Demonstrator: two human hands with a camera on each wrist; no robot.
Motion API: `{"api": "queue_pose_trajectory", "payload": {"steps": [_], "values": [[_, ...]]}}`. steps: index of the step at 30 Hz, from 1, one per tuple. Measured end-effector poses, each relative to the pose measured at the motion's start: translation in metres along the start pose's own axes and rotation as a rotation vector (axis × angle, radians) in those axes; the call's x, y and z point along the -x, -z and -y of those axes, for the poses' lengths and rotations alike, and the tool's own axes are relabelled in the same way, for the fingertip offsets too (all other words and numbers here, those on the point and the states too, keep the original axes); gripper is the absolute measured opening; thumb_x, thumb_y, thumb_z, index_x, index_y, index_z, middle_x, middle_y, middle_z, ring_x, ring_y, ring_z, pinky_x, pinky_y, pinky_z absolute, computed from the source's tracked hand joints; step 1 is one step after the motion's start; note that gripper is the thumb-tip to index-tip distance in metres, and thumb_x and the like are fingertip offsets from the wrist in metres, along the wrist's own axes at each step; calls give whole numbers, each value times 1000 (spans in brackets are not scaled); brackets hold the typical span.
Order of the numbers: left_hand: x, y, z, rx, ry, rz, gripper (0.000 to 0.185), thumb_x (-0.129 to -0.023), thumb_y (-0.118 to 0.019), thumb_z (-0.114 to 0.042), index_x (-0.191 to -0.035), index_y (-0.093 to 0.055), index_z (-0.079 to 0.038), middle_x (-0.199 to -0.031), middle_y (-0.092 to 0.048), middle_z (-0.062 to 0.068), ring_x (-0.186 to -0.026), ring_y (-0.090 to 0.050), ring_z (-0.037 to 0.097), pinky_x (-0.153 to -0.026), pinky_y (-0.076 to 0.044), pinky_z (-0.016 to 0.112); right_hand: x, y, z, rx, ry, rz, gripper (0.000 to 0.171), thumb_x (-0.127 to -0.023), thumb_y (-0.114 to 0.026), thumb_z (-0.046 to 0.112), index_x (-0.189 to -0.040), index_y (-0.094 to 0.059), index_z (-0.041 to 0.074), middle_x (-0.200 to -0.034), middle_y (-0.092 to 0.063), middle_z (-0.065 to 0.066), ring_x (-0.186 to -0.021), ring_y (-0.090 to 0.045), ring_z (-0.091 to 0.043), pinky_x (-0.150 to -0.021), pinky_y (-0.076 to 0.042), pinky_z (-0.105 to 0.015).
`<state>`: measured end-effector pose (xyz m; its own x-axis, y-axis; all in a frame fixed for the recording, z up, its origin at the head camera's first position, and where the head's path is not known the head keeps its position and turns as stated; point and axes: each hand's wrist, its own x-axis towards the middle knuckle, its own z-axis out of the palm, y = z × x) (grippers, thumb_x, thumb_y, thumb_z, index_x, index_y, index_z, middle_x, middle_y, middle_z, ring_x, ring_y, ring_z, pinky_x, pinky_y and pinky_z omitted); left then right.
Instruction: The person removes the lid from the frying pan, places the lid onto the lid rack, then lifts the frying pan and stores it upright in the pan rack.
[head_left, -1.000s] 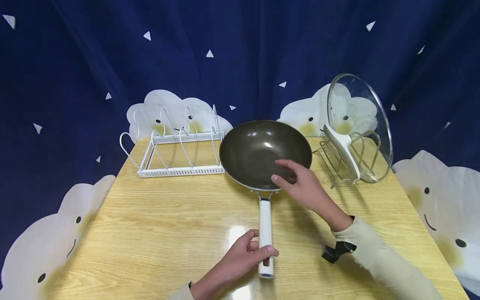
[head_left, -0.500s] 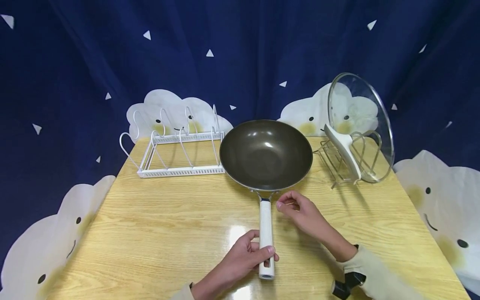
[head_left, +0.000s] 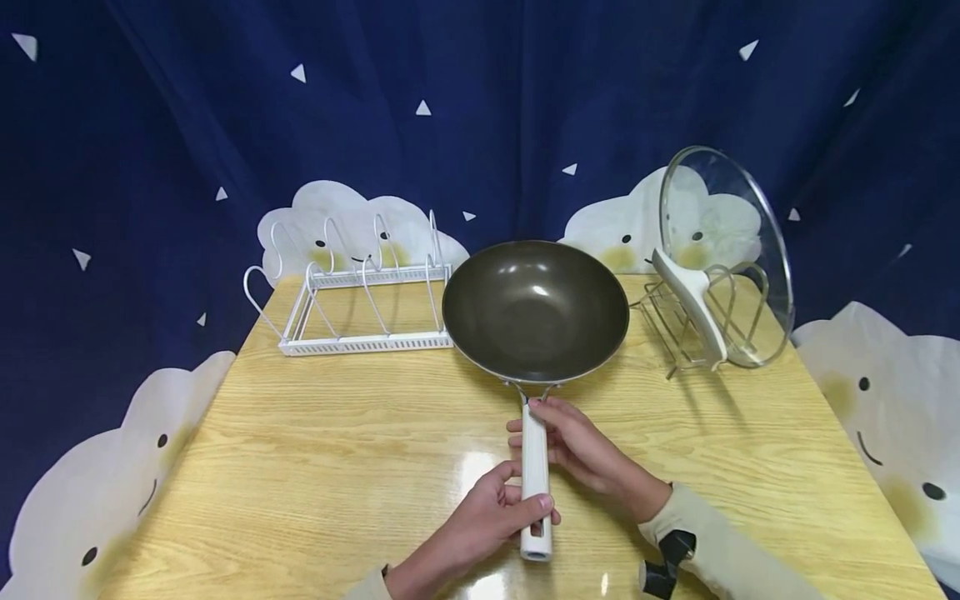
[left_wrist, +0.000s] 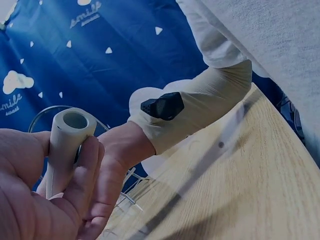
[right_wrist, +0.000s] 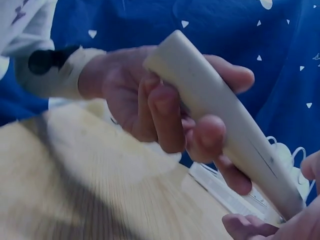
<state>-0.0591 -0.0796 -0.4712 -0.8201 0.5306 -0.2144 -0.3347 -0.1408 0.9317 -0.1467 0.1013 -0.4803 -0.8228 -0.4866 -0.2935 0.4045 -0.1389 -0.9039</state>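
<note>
Your left hand (head_left: 487, 515) gripped the long white handle (head_left: 535, 458) low, your right hand (head_left: 588, 450) near its top, seemingly steadying the dark, round wok (head_left: 536, 312); moving it called for level support.

The head view crops the desk (head_left: 337, 450) at its near edge; the pan handle (head_left: 535, 457) partly obscures the right hand (head_left: 587, 450).

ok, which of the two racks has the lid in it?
The metal wire rack to the right of the pan: the glass lid stands on edge in it. The white rack, left of the pan, holds no lid.
</note>
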Motion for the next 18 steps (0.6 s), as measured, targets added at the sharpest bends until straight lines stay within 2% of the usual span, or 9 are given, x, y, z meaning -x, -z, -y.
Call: {"api": "queue_pose_trajectory", "payload": {"steps": [5,7,9,11,13,16,18], "values": [[-1,0,3,27,-2,7,43,-100,-65,-16,-131,-45,6,-92,-74,9,-75,-65,9,-67,-57,26,-5,-9,1,-186,-54,25,62,-109,-48,36,-145,-24,-9,-137,-56,-31,-119,-64,-36,-105,-49,-48],[-1,0,3,30,3,6,41,-100,-65,-15,-130,-45,5,-92,-74,9,-75,-65,9,-67,-57,26,-6,-12,3,-268,-92,27,68,-109,-45,36,-150,-20,-12,-139,-54,-29,-125,-61,-37,-108,-47,-48],[-1,0,3,25,8,2,41,-99,-66,-15,-130,-46,4,-93,-75,10,-75,-65,9,-67,-57,26,-7,-15,5,-333,-124,7,66,-110,-44,35,-151,-19,-10,-136,-57,-24,-123,-62,-34,-107,-48,-46],[-1,0,3,18,13,-2,42,-99,-66,-15,-130,-46,3,-94,-75,12,-76,-66,10,-66,-57,26,-8,-19,7,-371,-146,-24,58,-111,-42,34,-148,-23,-6,-130,-60,-18,-114,-65,-27,-100,-53,-37],[-1,0,2,14,18,-4,43,-99,-66,-15,-131,-45,4,-95,-75,14,-77,-68,12,-66,-57,27,-10,-23,9,-394,-155,-70,42,-111,-42,31,-139,-32,2,-119,-63,-11,-95,-66,-17,-85,-55,-27],[-2,-1,1,6,25,-4,43,-99,-67,-16,-130,-45,4,-96,-75,17,-80,-69,15,-66,-58,27,-13,-30,9,-414,-158,-144,22,-110,-44,30,-119,-42,10,-98,-61,-2,-69,-55,-8,-62,-48,-18],[-2,-1,0,1,30,-5,42,-99,-67,-16,-129,-45,3,-96,-75,19,-81,-70,16,-67,-59,27,-15,-34,9,-400,-147,-189,21,-110,-47,32,-110,-46,11,-85,-55,3,-60,-48,-6,-53,-44,-16]]}}
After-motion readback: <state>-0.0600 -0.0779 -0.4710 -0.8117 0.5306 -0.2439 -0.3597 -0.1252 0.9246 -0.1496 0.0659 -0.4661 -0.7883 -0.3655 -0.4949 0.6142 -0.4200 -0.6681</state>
